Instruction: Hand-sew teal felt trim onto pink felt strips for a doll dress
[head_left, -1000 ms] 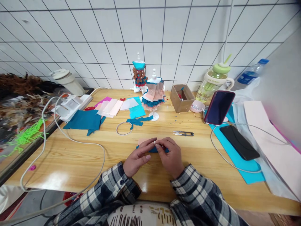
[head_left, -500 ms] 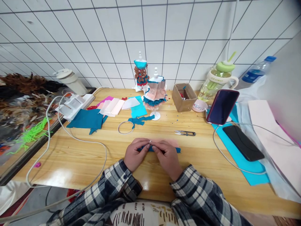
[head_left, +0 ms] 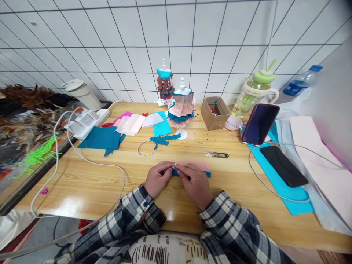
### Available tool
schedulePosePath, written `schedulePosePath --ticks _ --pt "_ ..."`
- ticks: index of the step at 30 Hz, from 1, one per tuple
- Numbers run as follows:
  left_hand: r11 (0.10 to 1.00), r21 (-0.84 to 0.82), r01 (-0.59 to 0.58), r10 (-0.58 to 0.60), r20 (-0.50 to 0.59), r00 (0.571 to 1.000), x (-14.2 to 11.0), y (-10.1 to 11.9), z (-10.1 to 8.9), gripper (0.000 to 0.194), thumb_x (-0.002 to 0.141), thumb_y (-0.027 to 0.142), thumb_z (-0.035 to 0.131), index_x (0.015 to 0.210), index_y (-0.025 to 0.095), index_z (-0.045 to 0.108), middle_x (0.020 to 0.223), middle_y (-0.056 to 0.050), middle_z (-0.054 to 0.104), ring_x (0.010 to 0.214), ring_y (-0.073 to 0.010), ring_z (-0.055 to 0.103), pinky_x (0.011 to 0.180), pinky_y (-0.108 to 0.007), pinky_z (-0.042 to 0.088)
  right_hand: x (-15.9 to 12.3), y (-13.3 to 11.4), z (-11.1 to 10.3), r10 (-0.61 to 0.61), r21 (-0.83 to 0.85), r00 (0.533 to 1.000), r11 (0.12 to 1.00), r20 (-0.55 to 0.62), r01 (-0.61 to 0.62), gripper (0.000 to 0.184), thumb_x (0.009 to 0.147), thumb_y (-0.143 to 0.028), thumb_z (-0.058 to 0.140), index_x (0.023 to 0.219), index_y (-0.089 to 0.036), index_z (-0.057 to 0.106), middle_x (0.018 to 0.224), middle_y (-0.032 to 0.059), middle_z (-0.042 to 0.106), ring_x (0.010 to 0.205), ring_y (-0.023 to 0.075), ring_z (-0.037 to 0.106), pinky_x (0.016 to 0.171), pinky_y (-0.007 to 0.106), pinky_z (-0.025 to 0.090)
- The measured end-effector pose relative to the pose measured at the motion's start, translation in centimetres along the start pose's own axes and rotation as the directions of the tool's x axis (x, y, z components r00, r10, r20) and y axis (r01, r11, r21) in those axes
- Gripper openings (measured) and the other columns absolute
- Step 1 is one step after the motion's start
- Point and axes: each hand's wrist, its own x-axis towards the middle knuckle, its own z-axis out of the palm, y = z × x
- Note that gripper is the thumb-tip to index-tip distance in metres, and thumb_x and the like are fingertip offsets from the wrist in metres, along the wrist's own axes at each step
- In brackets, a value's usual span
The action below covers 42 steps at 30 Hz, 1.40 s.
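Glossy wooden table, matt blue cloth strip, metal snips, matt cardboard box

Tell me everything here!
Tiny bit: 1, white, fingertips
Cloth strip: 1, blue, by hands
Dress forms: 2, multicoloured, back
Box: 1, brown, back
Bowl: 1, pink, back
Snips: 1, dark, centre
Hoop: 1, pale, centre
Phones: 2, dark, right
Jug: 1, green-lidded, right
Bottle: 1, blue-capped, right
Cup: 1, cream, left
Power strip: 1, white, left
Scraps: several, mixed, left
Feathers: many, brown, left
Strands: many, green, left
Cables: some, white, sides
Table: 1, wooden, below
Hands: 2, plaid-cuffed, front
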Motion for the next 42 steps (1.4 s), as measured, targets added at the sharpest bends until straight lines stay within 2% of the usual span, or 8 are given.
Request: schedulePosePath --ticks 5,9,12,15,20,26,32,42 --pt "0.996 0.032 -0.082 0.080 0.063 0.995 -0.13 0.44 0.04 0.021 0.089 0.021 0.055 0.098 0.019 0.075 0.095 -0.006 0.073 0.091 -0.0161 0.067 0.084 -0.028 0.054 0.12 -0.11 -0.29 0.021 -0.071 0.999 0.997 -0.039 -0.024 0.020 0.092 -0.024 0.058 0.107 -0.023 0.070 0.099 0.0041 0.072 0.091 0.0171 0.066 0.083 0.029 0.052" --pt "0.987 0.088 -0.132 0.126 0.075 0.989 -0.51 0.66 -0.03 0.021 0.090 0.020 0.055 0.099 0.020 0.074 0.092 -0.005 0.074 0.089 -0.0161 0.067 0.082 -0.028 0.054 0.15 -0.19 -0.40 -0.023 -0.097 0.998 0.995 -0.065 0.017 0.014 0.092 -0.024 0.058 0.098 -0.022 0.070 0.092 0.0033 0.072 0.084 0.0158 0.066 0.077 0.027 0.052" --pt "0.987 0.096 -0.127 0.122 0.059 0.991 -0.61 0.67 -0.11 0.021 0.090 0.022 0.056 0.100 0.021 0.074 0.096 -0.006 0.074 0.093 -0.0171 0.067 0.085 -0.029 0.054 0.14 -0.13 -0.33 -0.056 -0.113 0.997 0.992 -0.056 0.050 0.017 0.091 -0.022 0.058 0.104 -0.022 0.070 0.095 0.0036 0.072 0.087 0.0166 0.066 0.077 0.028 0.051" --pt "0.987 0.088 -0.133 0.127 0.066 0.990 -0.52 0.69 -0.16 0.021 0.091 0.023 0.056 0.103 0.021 0.074 0.101 -0.006 0.074 0.097 -0.0171 0.067 0.088 -0.030 0.053 0.13 -0.03 -0.23 -0.039 -0.110 0.997 0.993 -0.063 0.032 0.018 0.091 -0.020 0.058 0.104 -0.022 0.069 0.096 0.0036 0.072 0.087 0.0168 0.066 0.078 0.028 0.051" --pt "0.984 0.131 -0.124 0.116 0.065 0.991 -0.48 0.53 -0.15 0.019 0.090 0.023 0.057 0.097 0.022 0.075 0.094 -0.004 0.076 0.089 -0.0157 0.069 0.083 -0.027 0.054 0.12 0.05 -0.15 -0.015 -0.096 0.999 0.995 -0.042 0.011 0.015 0.091 -0.020 0.059 0.100 -0.022 0.070 0.092 0.0030 0.071 0.084 0.0166 0.066 0.076 0.028 0.051" --pt "0.984 0.175 -0.032 0.030 0.015 0.999 -0.65 0.45 -0.19 0.018 0.083 0.019 0.058 0.085 0.017 0.076 0.081 -0.005 0.076 0.074 -0.0159 0.069 0.070 -0.025 0.056 0.01 0.11 -0.07 -0.046 -0.080 0.999 0.996 -0.014 0.045 0.018 0.092 -0.020 0.056 0.102 -0.024 0.070 0.094 0.0030 0.071 0.085 0.0160 0.066 0.075 0.028 0.051" --pt "0.991 0.106 -0.084 0.074 0.091 0.993 -0.41 0.91 -0.28 0.027 0.083 0.014 0.051 0.093 0.018 0.076 0.090 -0.005 0.077 0.084 -0.0154 0.071 0.078 -0.026 0.057 -0.12 0.15 -0.07 -0.067 -0.089 0.998 0.994 -0.020 0.065 0.020 0.092 -0.018 0.055 0.104 -0.024 0.070 0.093 0.0028 0.071 0.085 0.0159 0.066 0.075 0.028 0.051" --pt "0.993 0.076 -0.090 0.082 0.101 0.992 -0.42 0.65 -0.32 0.027 0.083 0.014 0.051 0.095 0.017 0.076 0.092 -0.006 0.077 0.086 -0.0161 0.071 0.080 -0.027 0.057 0.07 0.32 -0.13 -0.041 -0.091 0.999 0.995 -0.015 0.039 0.020 0.093 -0.019 0.054 0.104 -0.024 0.070 0.093 0.0028 0.071 0.085 0.0160 0.065 0.075 0.027 0.051"
